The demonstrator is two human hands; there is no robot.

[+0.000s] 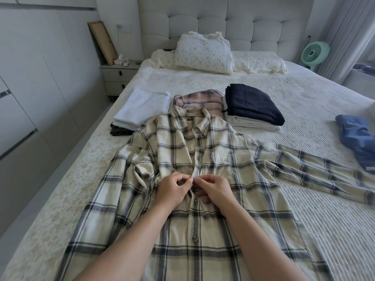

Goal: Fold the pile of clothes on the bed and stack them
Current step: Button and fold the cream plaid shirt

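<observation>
Right, you've got the cream plaid shirt (213, 159) spread face-up on the bed (304, 199), collar twd the headboard (223, 21), front placket running down the middle. Its one sleeve stretches out flat to your right; the other is bunched and folded in on the left side w/ the cuff turned over near the chest.

Stacks first: behind the collar, three piles in a row. Left pile: white folded piece (142, 106) on top, a dark olive one (119, 131) peeking out underneath. Middle: pinkish plaid shirt (200, 102), folded, partly under your shirt's collar. Right pile: navy folded garment (253, 104) sitting on a cream folded item (253, 124). Off at the right edge, a blue garment (357, 138) lies loose and crumpled, not folded. No boxes or baskets in shot; the bed holds everything.

Now your hands. Both are down on the placket, mid-chest, arms reaching fwd from the bottom of frame. Left hand (172, 189): fingers curled, thumb and forefinger pinching the placket edge. Right hand (215, 189): also curled, fingertips meeting the left's at the same spot, pinching the fabric from the other side. Hands are touching or v. nearly so at the tips. Two buttons below your hands look fastened; the placket above gapes open up to the collar.

Further back: pillows (203, 51) against the headboard, nightstand (117, 76) on the left w/ a wooden frame (102, 41) leaning on the wall, green fan (314, 52) on the right.
</observation>
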